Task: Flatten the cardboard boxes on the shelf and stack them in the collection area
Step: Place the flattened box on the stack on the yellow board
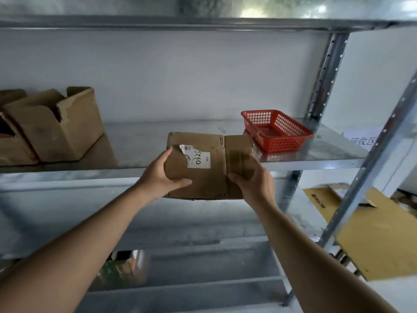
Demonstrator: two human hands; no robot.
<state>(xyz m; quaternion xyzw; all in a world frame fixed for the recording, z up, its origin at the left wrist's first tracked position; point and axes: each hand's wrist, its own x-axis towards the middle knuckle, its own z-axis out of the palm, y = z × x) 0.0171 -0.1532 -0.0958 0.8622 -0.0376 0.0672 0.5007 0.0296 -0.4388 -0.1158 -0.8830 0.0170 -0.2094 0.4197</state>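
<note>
At frame centre, the left hand (pixel 161 175) and right hand (pixel 252 180) each grip the flattened brown cardboard box (pixel 209 175) over the metal shelf (pixel 140 141) edge; keeping it level should ease stacking.

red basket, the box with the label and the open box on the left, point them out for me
red basket (pixel 276 132): head view, on its mesh floor
box with the label (pixel 209 177): head view, on bare cardboard below the white label
open box (pixel 56 132): head view, on its front side wall
</note>
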